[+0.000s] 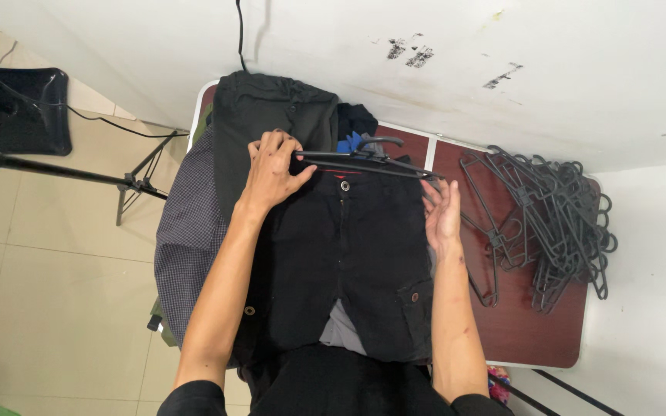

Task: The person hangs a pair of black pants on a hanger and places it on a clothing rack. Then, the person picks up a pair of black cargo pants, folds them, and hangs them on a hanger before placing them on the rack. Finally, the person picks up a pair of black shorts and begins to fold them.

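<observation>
The scene is evenly and fairly brightly lit by soft, diffuse light from above; the white wall (549, 69) reads clean, close to overexposed on the right. Shadows are faint, with only 1 soft band along the wall's base behind the table (533, 339). The black shorts (348, 254) lose most fabric detail (dark on dark). Straight lines bow toward the frame edges, a wide-angle distortion. Focus is sharp throughout, with slight softness in the corners. No strong glare shows.
</observation>
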